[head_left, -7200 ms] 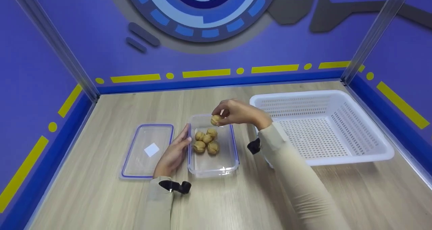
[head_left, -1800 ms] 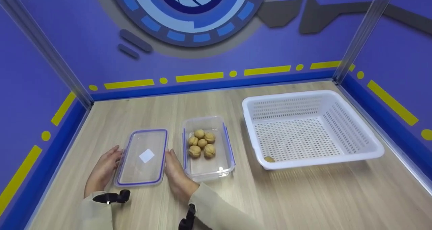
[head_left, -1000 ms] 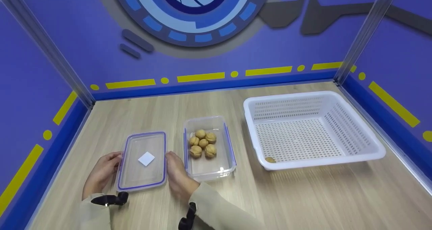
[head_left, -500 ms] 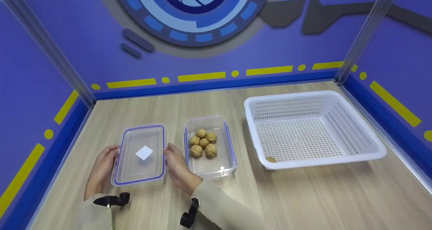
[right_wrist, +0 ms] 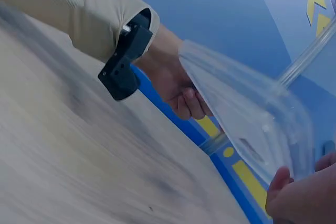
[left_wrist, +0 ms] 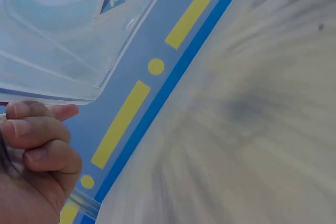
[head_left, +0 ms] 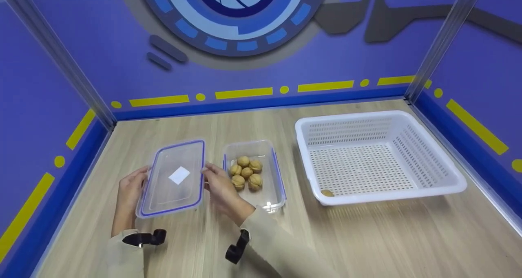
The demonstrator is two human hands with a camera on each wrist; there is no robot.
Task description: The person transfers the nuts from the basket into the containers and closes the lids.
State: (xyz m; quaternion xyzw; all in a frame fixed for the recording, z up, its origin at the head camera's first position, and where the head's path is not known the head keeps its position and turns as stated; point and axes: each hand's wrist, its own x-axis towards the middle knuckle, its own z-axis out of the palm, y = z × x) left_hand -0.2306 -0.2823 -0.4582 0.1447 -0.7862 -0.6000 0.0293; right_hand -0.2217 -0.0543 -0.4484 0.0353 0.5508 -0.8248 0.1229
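Both hands hold a clear plastic container lid (head_left: 163, 196) by its long sides, off the table and tilted with its far end higher. It has a blue seal around the edge and a white square label (head_left: 179, 175). The left hand (head_left: 129, 190) grips its left side; in the left wrist view that hand (left_wrist: 42, 153) has curled fingers at the lid's edge. The right hand (head_left: 223, 188) pinches the right side, close beside a clear food container (head_left: 261, 198). Several walnuts (head_left: 255, 182) lie grouped in that container, partly hidden by the right hand.
A white perforated plastic basket (head_left: 391, 194) stands on the right of the wooden table (head_left: 346, 241), one walnut (head_left: 327, 193) in its near left corner. Blue printed panels (head_left: 253, 76) enclose the table at the back and sides.
Earlier the right hand held a walnut over the container while the lid lay on the table. Both hands then took the lid, which has since risen and tilted, shifting slightly right.
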